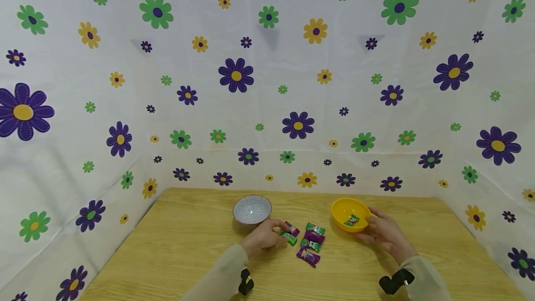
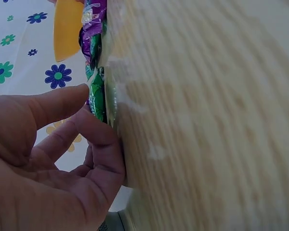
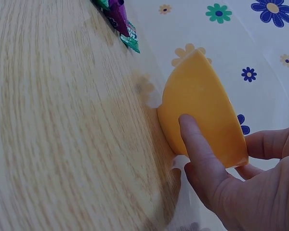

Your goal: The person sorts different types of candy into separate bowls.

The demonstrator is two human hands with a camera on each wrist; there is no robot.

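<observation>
My left hand is at a small green-wrapped candy, with thumb and fingertips close about its near end. In the left wrist view the same green candy lies low on the tabletop by the thumb tip. A purple-wrapped candy lies just behind it. With my right hand I hold a yellow bowl by its right side. One green candy is inside. From the right wrist, the bowl's outer wall shows one digit along it and others at the rim.
Right of the left hand, several green and purple candies lie in a loose column, the nearest a purple one. A patterned grey bowl with a red rim stands behind the left hand. Flowered cloth surrounds the wooden table at back and sides.
</observation>
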